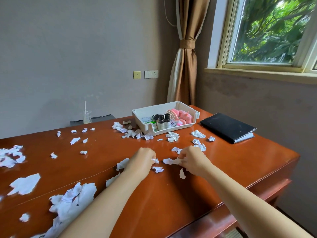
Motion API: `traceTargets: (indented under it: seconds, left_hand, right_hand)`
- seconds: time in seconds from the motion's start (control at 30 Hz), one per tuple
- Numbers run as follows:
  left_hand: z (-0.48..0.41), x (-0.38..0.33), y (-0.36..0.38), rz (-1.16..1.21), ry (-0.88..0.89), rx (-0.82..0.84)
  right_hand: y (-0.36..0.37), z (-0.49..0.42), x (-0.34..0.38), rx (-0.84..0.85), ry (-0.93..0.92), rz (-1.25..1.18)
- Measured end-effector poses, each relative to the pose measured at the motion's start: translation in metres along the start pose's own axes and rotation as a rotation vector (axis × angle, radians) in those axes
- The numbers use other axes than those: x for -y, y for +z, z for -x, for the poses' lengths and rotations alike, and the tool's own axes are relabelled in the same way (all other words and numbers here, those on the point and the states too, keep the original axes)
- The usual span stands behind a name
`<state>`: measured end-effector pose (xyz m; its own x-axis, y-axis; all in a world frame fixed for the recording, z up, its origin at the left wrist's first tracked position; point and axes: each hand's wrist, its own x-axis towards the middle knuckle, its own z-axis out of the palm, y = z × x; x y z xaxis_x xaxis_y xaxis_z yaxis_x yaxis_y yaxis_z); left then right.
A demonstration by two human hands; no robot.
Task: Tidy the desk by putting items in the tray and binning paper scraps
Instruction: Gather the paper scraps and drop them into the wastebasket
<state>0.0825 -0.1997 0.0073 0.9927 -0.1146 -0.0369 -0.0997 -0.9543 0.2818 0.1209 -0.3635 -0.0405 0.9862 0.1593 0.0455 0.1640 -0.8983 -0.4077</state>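
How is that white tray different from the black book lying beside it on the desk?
The white plastic tray is an open box with raised walls; the black-covered notebook lies flat and closed. The tray holds two small dark bottles and a pink item; the notebook carries nothing. Both rest on the reddish-brown wooden desk, toward its far right.

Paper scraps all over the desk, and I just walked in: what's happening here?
A person is gathering torn paper off the desk. The left hand pinches a small scrap and the right hand pinches a crumpled scrap. Many loose scraps lie scattered. The white tray holds two dark bottles and a pink item; a black notebook lies beside it. No bin is in view.
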Motion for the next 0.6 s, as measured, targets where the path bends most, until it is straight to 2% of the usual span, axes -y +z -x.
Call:
traceTargets:
  seconds: [0.1, 0.27, 0.43, 0.6]
  left_hand:
    - [-0.004, 0.02, 0.017, 0.028, -0.041, -0.047]
    - [0.004, 0.019, 0.006, 0.175, 0.067, -0.23]
    - [0.009, -0.006, -0.01, 0.276, 0.169, -0.252]
    - [0.028, -0.044, -0.017, 0.291, 0.281, -0.281]
  right_hand:
    - [-0.001, 0.002, 0.0, -0.028, -0.015, -0.003]
    - [-0.016, 0.011, -0.001, -0.113, -0.035, -0.012]
    - [-0.056, 0.03, 0.0, -0.198, -0.083, -0.02]
    - [-0.093, 0.064, -0.011, -0.287, -0.042, -0.045]
